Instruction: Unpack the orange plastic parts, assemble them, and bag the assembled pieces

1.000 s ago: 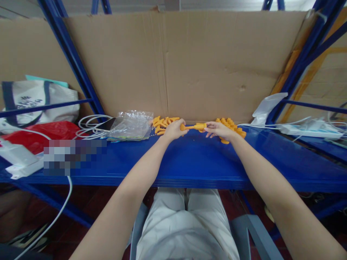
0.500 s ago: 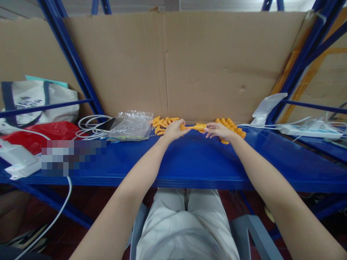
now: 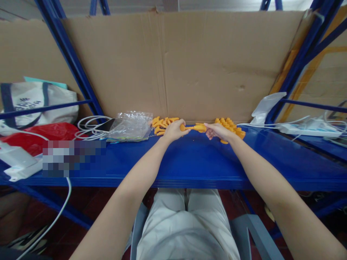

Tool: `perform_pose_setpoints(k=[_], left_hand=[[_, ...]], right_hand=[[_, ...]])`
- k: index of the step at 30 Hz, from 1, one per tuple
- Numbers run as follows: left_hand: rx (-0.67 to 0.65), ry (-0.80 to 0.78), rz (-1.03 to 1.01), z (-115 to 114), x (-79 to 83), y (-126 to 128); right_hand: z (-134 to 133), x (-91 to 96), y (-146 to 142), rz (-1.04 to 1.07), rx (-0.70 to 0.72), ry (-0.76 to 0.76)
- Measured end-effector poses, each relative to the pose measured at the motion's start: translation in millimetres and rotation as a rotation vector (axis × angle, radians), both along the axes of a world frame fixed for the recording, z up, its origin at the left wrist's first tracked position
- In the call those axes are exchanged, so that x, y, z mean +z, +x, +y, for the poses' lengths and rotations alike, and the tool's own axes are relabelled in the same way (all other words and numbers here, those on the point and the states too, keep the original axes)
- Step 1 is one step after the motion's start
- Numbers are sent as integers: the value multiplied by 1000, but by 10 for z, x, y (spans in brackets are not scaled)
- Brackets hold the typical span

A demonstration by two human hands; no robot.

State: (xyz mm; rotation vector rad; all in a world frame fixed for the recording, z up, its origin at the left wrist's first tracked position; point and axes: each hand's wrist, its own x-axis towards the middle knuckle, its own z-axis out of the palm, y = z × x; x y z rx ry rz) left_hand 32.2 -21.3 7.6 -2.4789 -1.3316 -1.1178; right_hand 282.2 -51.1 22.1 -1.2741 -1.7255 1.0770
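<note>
Above the blue shelf top, an orange plastic piece (image 3: 200, 128) is held level between my hands. It has a rounded left end, a thin ridged neck and a wider right part. My left hand (image 3: 175, 130) is closed around the rounded end. At the other end, my right hand (image 3: 217, 130) pinches the wider part's tip with thumb and index finger, its other fingers curled below. Behind my left hand lies a pile of orange curved pieces (image 3: 159, 122), partly hidden by it. Orange knobbed pieces (image 3: 230, 125) sit in a group behind my right hand.
Clear plastic bags (image 3: 131, 126), a coiled white cable (image 3: 88, 126), a red bag (image 3: 56, 130) and a white power adapter (image 3: 20, 162) lie on the left. A cardboard panel (image 3: 203, 65) stands behind. On the right is a white power strip (image 3: 309, 130).
The wider part of the orange piece has turned about its length and shows a different side. My right hand's fingers have curled in; my left hand stays in place.
</note>
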Motion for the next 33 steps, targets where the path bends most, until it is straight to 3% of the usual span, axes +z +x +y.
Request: perform_pose_setpoints(k=[4, 14, 33], left_hand=[[10, 3, -1, 6, 2, 5], [23, -32, 9, -48, 51, 13], [-3, 47, 1, -30, 16, 12]], right_hand=[[2, 8, 9, -44, -10, -5], [89, -42, 51, -22, 74, 163], [93, -20, 43, -20, 72, 186]])
